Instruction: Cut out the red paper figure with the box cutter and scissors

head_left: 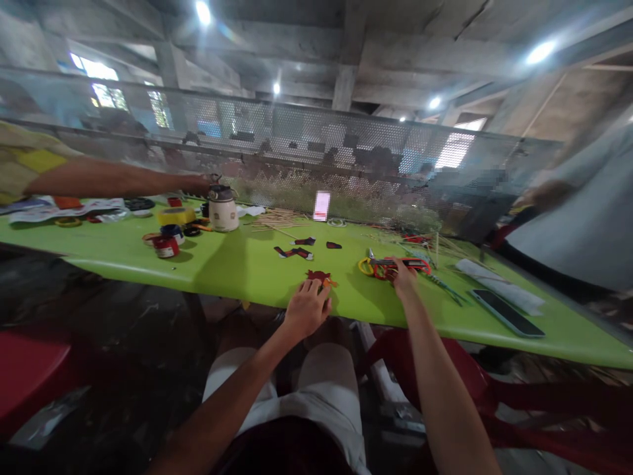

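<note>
The left hand [307, 307] rests with loosely curled fingers on a small dark-red cut paper shape with orange bits [320, 278], which lies near the front edge of the bright green table [237, 264]. The right hand [403, 276] reaches over a pair of red-handled scissors [400, 266] lying beside a yellow-handled pair [366, 266]; whether its fingers grip them cannot be told. A black smartphone [507, 313] lies well to the right.
</note>
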A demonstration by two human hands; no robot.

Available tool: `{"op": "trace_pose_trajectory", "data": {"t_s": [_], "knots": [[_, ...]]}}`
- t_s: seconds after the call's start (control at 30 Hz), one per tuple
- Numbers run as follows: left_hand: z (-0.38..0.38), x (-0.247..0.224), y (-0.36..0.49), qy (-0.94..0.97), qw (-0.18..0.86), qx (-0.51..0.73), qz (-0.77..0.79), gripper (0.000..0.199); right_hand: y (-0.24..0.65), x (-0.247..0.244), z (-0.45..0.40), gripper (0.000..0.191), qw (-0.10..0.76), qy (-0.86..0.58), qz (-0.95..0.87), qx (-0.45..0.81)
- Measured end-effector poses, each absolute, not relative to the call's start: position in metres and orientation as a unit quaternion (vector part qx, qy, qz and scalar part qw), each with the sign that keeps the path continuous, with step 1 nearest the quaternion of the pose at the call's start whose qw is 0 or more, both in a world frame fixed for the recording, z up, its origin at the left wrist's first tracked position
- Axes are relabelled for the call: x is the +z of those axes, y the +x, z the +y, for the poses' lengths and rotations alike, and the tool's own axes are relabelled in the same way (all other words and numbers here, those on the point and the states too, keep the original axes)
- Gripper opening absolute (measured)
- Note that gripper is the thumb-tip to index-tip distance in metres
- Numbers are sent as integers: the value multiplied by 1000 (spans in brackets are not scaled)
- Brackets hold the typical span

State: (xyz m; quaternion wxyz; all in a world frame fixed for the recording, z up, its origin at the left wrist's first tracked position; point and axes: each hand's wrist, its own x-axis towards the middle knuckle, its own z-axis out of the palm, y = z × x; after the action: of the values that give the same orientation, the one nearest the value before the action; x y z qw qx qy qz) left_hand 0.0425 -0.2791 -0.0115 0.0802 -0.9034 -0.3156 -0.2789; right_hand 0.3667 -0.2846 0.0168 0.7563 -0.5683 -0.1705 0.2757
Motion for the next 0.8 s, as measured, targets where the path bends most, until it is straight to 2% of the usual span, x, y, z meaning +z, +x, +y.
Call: {"op": "trace_pose_trajectory", "data": {"t_s": [0.43, 0.8], "knots": [[-279, -12, 44, -902, 82, -281, -318, 35, 364, 16, -285, 20, 739, -586, -186, 276], [-278, -14, 45, -902, 79, -282, -318, 35, 358, 22, -289, 22, 764, -554, -205, 258]]}}
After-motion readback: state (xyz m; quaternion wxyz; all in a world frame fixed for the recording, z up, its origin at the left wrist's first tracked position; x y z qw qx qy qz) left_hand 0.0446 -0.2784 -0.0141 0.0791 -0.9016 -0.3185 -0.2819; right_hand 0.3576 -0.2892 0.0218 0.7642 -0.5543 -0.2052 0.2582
